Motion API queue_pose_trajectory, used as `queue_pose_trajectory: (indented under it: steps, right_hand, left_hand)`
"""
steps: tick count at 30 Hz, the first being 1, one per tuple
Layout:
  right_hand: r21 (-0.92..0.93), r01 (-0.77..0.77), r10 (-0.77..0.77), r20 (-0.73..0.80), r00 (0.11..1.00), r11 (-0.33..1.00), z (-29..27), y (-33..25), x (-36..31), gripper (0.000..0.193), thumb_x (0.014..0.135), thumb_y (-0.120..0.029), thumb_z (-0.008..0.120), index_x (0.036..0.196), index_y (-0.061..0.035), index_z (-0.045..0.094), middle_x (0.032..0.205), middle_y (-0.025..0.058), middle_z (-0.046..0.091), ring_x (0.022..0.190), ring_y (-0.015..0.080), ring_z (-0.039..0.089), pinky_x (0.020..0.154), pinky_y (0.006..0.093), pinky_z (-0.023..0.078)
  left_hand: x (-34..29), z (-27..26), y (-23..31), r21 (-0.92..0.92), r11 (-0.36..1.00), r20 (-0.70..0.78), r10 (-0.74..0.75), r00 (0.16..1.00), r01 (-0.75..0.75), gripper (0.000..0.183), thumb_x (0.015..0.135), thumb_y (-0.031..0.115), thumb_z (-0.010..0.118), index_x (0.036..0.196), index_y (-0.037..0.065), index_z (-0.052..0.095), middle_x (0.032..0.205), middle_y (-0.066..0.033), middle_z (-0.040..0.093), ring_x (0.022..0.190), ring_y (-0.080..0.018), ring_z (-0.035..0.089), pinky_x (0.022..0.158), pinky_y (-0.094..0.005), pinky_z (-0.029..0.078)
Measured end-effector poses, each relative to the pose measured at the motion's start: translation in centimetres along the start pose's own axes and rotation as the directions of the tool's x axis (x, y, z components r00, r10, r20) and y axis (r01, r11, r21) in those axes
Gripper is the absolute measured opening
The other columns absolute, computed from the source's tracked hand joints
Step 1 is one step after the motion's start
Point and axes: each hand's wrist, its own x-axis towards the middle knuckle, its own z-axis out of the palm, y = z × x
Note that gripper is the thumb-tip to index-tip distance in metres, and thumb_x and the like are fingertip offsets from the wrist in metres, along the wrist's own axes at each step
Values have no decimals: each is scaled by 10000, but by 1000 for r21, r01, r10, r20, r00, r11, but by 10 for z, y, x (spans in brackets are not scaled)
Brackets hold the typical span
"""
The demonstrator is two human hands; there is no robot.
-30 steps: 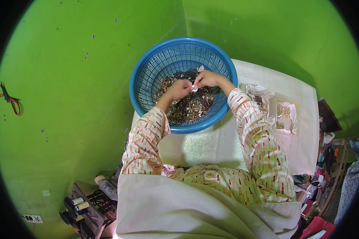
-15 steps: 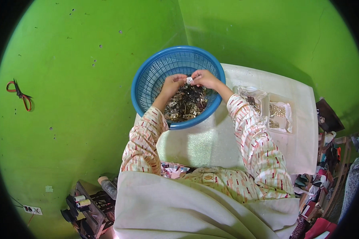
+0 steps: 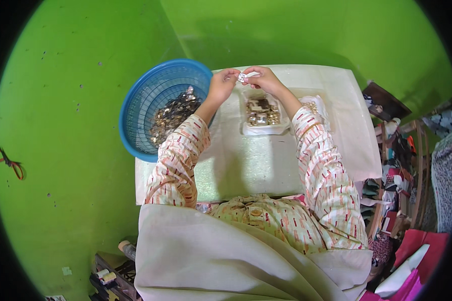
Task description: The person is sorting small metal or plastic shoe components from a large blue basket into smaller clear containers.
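Between my two hands is a small, shiny, silvery piece (image 3: 242,77), pinched at its left by my left hand (image 3: 223,87) and at its right by my right hand (image 3: 266,82). Both hands are above the table's far part, just right of the blue plastic basket (image 3: 129,144). A heap of glittering dark, gold and silver trinkets (image 3: 175,118) fills the basket's bottom. Below my right hand stands a clear plastic box (image 3: 264,130) of gold and brown pieces. Partly behind my right forearm, a second container holds small gold pieces (image 3: 312,107).
A pale cover lies over the table (image 3: 344,145). Green walls meet behind it, and red-handled scissors (image 3: 9,163) hang at the left. Shelves with folded cloth (image 3: 394,175) stand at the right. Thread spools (image 3: 105,276) sit on a rack at lower left.
My hands have moved from over the basket to beside it, near the plastic boxes, still holding the silvery piece. The view has turned right, so the basket now appears farther left.
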Motion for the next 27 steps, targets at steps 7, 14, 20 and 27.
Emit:
queue_pose_trajectory:
  steps: [7,14,20,27]
  right_hand:
    - [2,-119,117,-170,978,993,-104,29,-70,173,817,-132,554,966,-45,542,774,49,630,546,18,467,488,147,358]
    - [62,-256,263,-281,923,965,-169,92,-87,151,835,-124,502,956,-41,535,759,22,617,565,27,489,496,156,377]
    - [23,-357,352,-245,903,934,-221,137,-115,142,820,-134,503,920,-48,554,759,32,611,585,51,516,522,173,402]
    - [-69,-377,371,-86,925,924,-277,183,-112,123,812,-88,503,916,-48,557,747,36,597,605,79,533,531,202,422]
  left_hand:
    - [24,137,-12,-25,995,65,94,993,-93,168,804,127,525,932,47,598,698,-41,577,581,-81,492,509,-224,389]
    - [36,220,-60,25,994,178,105,978,-111,237,762,93,536,992,46,570,699,-58,580,569,-112,515,528,-251,414]
    - [38,275,-76,114,993,335,-32,942,-7,244,743,65,583,985,35,576,752,-70,612,710,-114,563,631,-251,447]
    - [46,306,-78,492,810,420,99,902,-318,166,701,155,599,859,113,629,816,-47,604,794,-227,554,696,-359,430]
